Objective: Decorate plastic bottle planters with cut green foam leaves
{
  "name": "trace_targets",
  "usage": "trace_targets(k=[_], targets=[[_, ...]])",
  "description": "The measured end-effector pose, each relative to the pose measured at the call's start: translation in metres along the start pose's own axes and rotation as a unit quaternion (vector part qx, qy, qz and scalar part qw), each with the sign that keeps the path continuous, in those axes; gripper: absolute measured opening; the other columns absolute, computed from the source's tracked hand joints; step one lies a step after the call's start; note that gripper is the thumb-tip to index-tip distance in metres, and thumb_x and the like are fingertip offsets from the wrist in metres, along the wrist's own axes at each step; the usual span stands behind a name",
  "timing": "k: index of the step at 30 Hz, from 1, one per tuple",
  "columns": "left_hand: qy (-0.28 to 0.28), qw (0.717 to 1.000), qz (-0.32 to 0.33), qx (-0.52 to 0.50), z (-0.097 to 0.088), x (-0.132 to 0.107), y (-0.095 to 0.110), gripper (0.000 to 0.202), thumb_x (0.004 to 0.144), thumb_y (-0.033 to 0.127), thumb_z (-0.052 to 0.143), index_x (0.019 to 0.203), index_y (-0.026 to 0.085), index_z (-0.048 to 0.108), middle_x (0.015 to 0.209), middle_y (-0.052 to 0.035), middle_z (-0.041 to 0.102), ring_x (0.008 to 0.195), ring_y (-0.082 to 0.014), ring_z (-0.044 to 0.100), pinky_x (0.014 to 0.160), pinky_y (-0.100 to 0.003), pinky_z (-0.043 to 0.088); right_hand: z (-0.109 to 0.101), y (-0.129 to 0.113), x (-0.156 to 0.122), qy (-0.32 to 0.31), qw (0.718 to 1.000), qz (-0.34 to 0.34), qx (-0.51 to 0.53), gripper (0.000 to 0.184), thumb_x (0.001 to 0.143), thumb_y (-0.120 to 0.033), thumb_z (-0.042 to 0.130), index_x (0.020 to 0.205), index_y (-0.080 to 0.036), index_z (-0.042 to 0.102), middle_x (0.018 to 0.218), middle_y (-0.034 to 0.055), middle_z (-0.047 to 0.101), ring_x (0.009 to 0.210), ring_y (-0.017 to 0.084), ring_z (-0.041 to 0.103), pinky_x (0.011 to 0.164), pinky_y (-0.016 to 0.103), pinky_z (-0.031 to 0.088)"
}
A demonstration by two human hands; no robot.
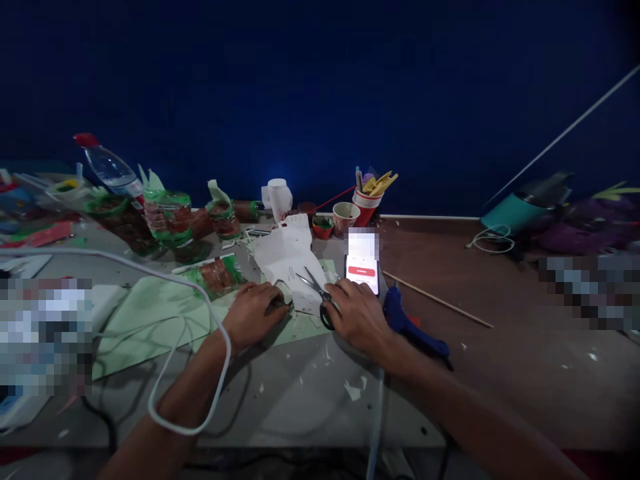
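My right hand [357, 317] is closed on the handle of black-handled scissors [314, 283], with fingers over one loop. The blades are slightly apart and point away, over a torn white sheet of paper [287, 257]. To the left, my left hand [256, 312] rests at the near edge of this paper with its fingers curled together. A small pale scrap shows at its fingertips, but what the fingers hold is partly hidden. Beneath lies pale green paper [160, 323], with small cut scraps around it.
A lit phone [362, 270], a blue glue gun [413, 330] and a wooden stick [440, 300] lie at right. Behind stand paper cups [346, 215] and a white cup [278, 199]. Painted bottle pieces [170, 220] stand at left. A white cable [227, 360] loops across my left forearm.
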State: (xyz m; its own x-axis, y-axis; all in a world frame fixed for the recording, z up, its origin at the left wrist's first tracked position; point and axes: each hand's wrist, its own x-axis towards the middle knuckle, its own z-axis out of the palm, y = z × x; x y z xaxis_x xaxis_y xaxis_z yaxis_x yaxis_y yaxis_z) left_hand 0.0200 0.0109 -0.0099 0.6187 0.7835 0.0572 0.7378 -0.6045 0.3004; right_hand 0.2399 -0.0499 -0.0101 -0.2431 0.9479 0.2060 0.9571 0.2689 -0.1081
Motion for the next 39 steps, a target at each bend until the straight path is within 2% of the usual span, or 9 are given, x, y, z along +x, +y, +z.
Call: trace_targets(k=[5, 11, 15, 18, 22, 26, 33, 36, 39], targets=[[-0.011, 0.994, 0.019, 0.104, 0.004, -0.004, 0.008, 0.026, 0.080, 0.042, 0.057, 0.081, 0.016, 0.061, 0.084, -0.0085, 0.068, 0.083, -0.0281, 0.063, 0.086, -0.046, 0.038, 0.002, 0.002, -0.001, 0.033, 0.999, -0.011, 0.022, 0.022, 0.089, -0.026, 0.051, 0.106, -0.015, 0.060, 0.097, 0.0105, 0.062, 0.093, 0.024, 0.056, 0.081, 0.035, 0.037], [-0.001, 0.996, -0.017, 0.085, 0.009, -0.002, 0.003, 0.016, 0.081, 0.030, 0.052, 0.078, 0.016, 0.060, 0.079, -0.0088, 0.068, 0.077, -0.0251, 0.064, 0.082, -0.042, 0.042, 0.006, 0.006, 0.000, 0.081, 0.995, -0.022, 0.053, 0.019, 0.088, -0.023, 0.052, 0.102, -0.014, 0.062, 0.095, 0.0103, 0.065, 0.090, 0.024, 0.058, 0.079, 0.036, 0.039], [0.164, 0.986, -0.023, 0.033, 0.007, -0.003, -0.003, 0.013, 0.083, 0.027, 0.052, 0.088, 0.017, 0.059, 0.082, -0.0074, 0.069, 0.078, -0.0231, 0.064, 0.085, -0.042, 0.043, 0.010, 0.007, 0.001, 0.135, 0.986, -0.044, 0.082, 0.024, 0.087, -0.021, 0.050, 0.107, -0.013, 0.060, 0.097, 0.0118, 0.066, 0.089, 0.024, 0.058, 0.079, 0.038, 0.041], [0.308, 0.947, 0.089, -0.020, 0.002, -0.006, 0.003, 0.010, 0.082, 0.022, 0.055, 0.092, 0.019, 0.057, 0.078, -0.0042, 0.068, 0.076, -0.0200, 0.063, 0.088, -0.043, 0.044, 0.011, 0.005, -0.002, 0.167, 0.979, -0.074, 0.095, 0.029, 0.087, -0.021, 0.049, 0.114, -0.012, 0.056, 0.098, 0.0126, 0.066, 0.088, 0.025, 0.058, 0.078, 0.038, 0.042], [0.394, 0.885, 0.217, -0.121, -0.003, -0.013, 0.019, 0.023, 0.078, 0.011, 0.060, 0.098, 0.021, 0.055, 0.075, -0.0021, 0.064, 0.077, -0.0173, 0.062, 0.078, -0.037, 0.051, 0.011, 0.000, -0.008, 0.203, 0.964, -0.132, 0.109, 0.040, 0.089, -0.027, 0.051, 0.125, -0.010, 0.046, 0.094, 0.0134, 0.066, 0.083, 0.025, 0.058, 0.074, 0.039, 0.042], [0.368, 0.860, 0.328, -0.137, -0.007, -0.022, 0.038, 0.031, 0.076, 0.009, 0.063, 0.105, 0.018, 0.054, 0.073, -0.0004, 0.062, 0.063, -0.0124, 0.056, 0.080, -0.041, 0.052, 0.012, -0.005, -0.011, 0.217, 0.956, -0.159, 0.118, 0.050, 0.089, -0.030, 0.053, 0.131, -0.009, 0.038, 0.086, 0.0111, 0.068, 0.076, 0.024, 0.058, 0.072, 0.038, 0.041], [0.279, 0.858, 0.413, -0.127, -0.004, -0.034, 0.058, 0.018, 0.082, 0.010, 0.056, 0.098, 0.018, 0.053, 0.069, 0.0000, 0.062, 0.063, -0.0115, 0.057, 0.083, -0.038, 0.052, 0.006, -0.010, -0.012, 0.203, 0.931, -0.246, 0.178, 0.016, 0.085, -0.016, 0.049, 0.097, -0.016, 0.059, 0.061, 0.0007, 0.062, 0.056, 0.015, 0.054, 0.058, 0.030, 0.036], [0.325, 0.841, 0.364, -0.233, 0.010, -0.029, 0.047, 0.036, 0.086, 0.038, 0.051, 0.116, 0.019, 0.045, 0.080, -0.0047, 0.061, 0.072, -0.0176, 0.059, 0.077, -0.042, 0.053, 0.004, -0.008, -0.015, 0.254, 0.908, -0.134, 0.306, 0.015, 0.083, -0.019, 0.051, 0.095, -0.018, 0.060, 0.075, 0.0042, 0.065, 0.069, 0.017, 0.058, 0.068, 0.032, 0.042], [0.294, 0.912, 0.238, -0.155, 0.016, -0.019, 0.031, 0.025, 0.084, 0.019, 0.052, 0.109, 0.021, 0.050, 0.086, -0.0070, 0.061, 0.086, -0.0205, 0.059, 0.077, -0.038, 0.050, 0.004, -0.001, -0.014, 0.282, 0.870, -0.009, 0.405, 0.014, 0.086, -0.021, 0.049, 0.098, -0.021, 0.056, 0.084, 0.0041, 0.063, 0.075, 0.017, 0.059, 0.069, 0.031, 0.047]])
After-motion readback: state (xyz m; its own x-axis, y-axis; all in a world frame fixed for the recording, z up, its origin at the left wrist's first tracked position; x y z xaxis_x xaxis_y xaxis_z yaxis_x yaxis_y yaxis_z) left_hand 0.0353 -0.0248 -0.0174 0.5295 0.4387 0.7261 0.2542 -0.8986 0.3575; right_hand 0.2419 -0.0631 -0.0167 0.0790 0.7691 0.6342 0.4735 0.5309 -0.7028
